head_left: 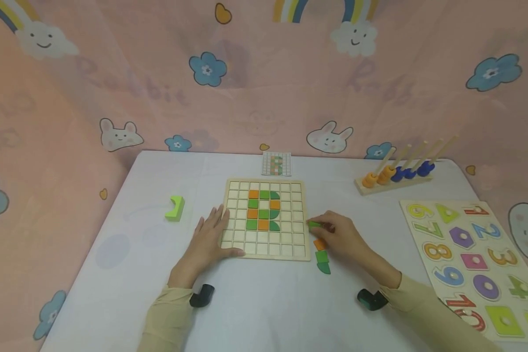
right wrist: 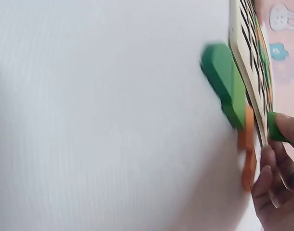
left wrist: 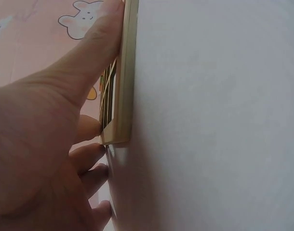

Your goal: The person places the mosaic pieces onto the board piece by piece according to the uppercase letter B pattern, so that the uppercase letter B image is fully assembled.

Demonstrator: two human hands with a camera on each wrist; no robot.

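A wooden grid board (head_left: 268,258) lies mid-table, with orange, light green and dark green pieces filling several squares in a letter-like pattern. My left hand (head_left: 206,242) rests at its lower left corner, fingers spread along the left side and thumb along the front edge. Just off the board's right edge, my right hand (head_left: 344,235) pinches a small green block (right wrist: 275,127) between thumb and fingers. Below that hand a short row of loose pieces runs beside the board: an orange piece (head_left: 319,244), a light green square (head_left: 321,256) and a dark green rounded piece (head_left: 323,268).
Behind the board lies a card (head_left: 276,164) printed with a similar pattern. A lime notched block (head_left: 174,209) stands to the left. At the back right is a peg stand (head_left: 396,186) with orange and blue beads; a number-and-shape puzzle board (head_left: 435,271) lies at the right.
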